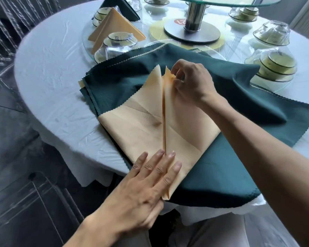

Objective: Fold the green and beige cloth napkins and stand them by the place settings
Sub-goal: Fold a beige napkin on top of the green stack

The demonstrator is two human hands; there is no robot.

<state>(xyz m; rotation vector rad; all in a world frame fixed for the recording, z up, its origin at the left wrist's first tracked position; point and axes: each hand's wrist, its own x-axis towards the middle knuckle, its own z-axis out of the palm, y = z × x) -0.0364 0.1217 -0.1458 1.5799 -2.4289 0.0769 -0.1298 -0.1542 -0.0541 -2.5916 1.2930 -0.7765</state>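
Beige cloth sits nearest me: the beige napkin [150, 125] lies part-folded on a spread stack of green napkins [221, 166] at the near edge of the table [48, 90]. My left hand [144, 186] lies flat on its near point, fingers straight and together, pinning the cloth where the two flaps meet. Both flaps are turned in to a centre seam, so the napkin reads as a kite shape pointing away from me.

Farther up, my right hand [189, 79] pinches the tip of the right flap between thumb and fingers, at the far point, just beside the left flap's tip. I judge the step in hand to be squaring that second flap against the seam. The next move likely calls for setting the two tips level, pressing the crease, then keeping the near point held while the shape is folded on.

Beyond the green stack, a finished beige fold [114, 27] and a green fold [125, 8] already stand among wrapped bowl sets [119, 41] on a glass tray [85, 41]. More wrapped sets [273, 66] wait on the right, with no napkins by them yet.
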